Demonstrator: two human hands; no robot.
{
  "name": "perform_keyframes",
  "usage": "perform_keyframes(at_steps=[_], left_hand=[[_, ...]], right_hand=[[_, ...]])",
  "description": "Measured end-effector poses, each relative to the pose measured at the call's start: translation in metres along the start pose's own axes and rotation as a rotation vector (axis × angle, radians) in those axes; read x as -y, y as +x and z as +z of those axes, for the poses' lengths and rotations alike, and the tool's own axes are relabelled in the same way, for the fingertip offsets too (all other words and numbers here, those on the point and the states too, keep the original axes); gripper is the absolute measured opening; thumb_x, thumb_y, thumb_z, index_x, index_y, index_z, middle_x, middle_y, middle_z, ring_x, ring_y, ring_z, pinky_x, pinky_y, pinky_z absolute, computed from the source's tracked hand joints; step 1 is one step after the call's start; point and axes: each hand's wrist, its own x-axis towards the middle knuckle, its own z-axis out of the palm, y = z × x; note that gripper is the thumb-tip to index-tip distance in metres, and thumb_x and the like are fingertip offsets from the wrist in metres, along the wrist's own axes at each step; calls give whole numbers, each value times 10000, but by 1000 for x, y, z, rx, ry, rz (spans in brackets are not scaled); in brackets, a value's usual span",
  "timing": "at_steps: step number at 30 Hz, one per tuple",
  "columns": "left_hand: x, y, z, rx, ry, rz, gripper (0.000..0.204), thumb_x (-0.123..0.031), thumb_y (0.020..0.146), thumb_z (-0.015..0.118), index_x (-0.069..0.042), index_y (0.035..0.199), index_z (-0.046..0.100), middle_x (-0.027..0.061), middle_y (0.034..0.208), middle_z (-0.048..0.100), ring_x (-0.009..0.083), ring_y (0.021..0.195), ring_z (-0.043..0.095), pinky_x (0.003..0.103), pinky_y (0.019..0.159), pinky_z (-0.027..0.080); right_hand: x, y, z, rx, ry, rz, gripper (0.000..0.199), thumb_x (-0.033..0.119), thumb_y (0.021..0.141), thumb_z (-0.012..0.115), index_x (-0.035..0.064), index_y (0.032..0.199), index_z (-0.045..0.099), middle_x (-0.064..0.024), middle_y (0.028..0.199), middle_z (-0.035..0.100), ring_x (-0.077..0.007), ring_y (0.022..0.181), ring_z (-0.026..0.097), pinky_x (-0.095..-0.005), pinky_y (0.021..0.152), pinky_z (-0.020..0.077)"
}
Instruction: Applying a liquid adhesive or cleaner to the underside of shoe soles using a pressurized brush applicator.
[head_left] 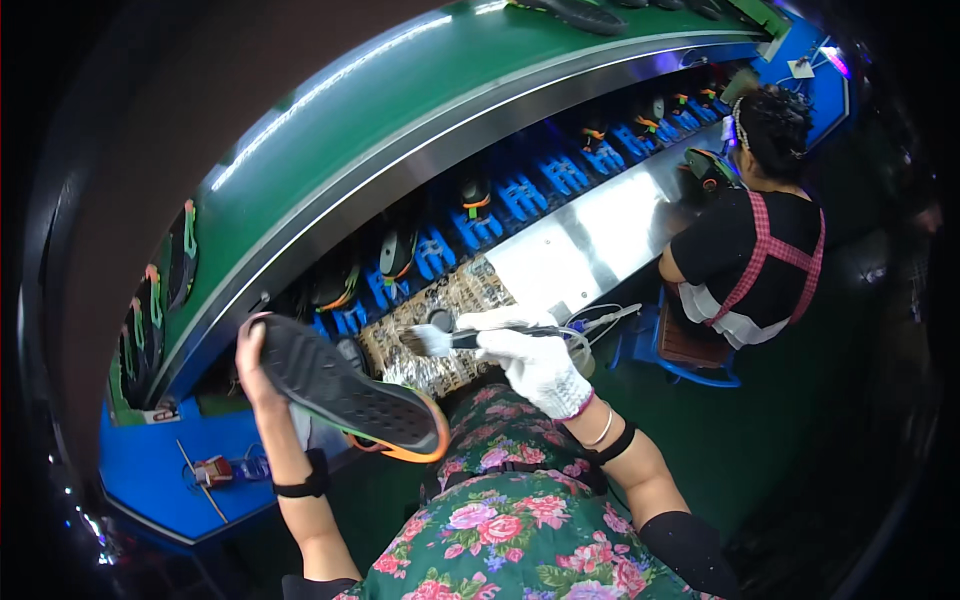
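Across the upper frame, we are facing a green conveyor belt (400,110) carrying shoes, with blue racks (520,195) holding more shoes beneath it. At right another person (755,250) is sitting at the metal bench (600,235). At lower centre our bare left hand (252,365) is gripping a black shoe (345,390), sole up, orange-edged. Our gloved right hand (535,370) is clasping a brush (440,341) over a small container (578,352), contents unclear.

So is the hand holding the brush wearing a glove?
Yes, the right hand wears a white glove and grips the brush, while the bare left hand holds the shoe.
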Motion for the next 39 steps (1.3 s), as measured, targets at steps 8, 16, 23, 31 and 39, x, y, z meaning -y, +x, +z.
perform_keyframes(at_steps=[8,16,23,31,39], left_hand=[[120,-36,48,345,-361,-578,492,-454,954,659,-37,1211,705,133,1191,738,256,1101,705,420,984,549],[102,-144,106,850,-887,-941,1283,-1022,754,242,10,1485,458,295,1396,580,416,1217,637,569,1053,504],[86,-142,107,710,-985,-862,1311,-1033,740,126,16,1428,507,239,1238,658,362,1043,693,498,916,575],[77,-131,114,629,-1404,-668,1001,-883,922,223,-116,1524,450,107,1441,580,270,1283,597,447,1082,499],[68,-131,135,565,-1269,-569,1022,-881,924,189,-117,1564,412,93,1495,544,263,1342,552,435,1140,447]], right_hand=[[-10,8,42,149,27,128,298,3,999,601,-95,1277,644,-193,1325,668,-257,1213,653,-340,1044,543],[1,1,27,5,-402,101,311,62,933,708,54,1243,736,-78,1032,754,-148,851,707,-290,740,589],[10,-2,51,-83,-416,200,287,-31,884,711,-104,1162,718,-141,885,736,-180,688,699,-277,605,571],[11,27,70,160,-1041,-606,171,-46,747,819,6,904,778,-148,966,794,-220,871,756,-320,812,585],[21,53,71,160,-1263,-823,210,-40,744,828,29,940,794,-127,956,795,-227,828,752,-317,736,583]])
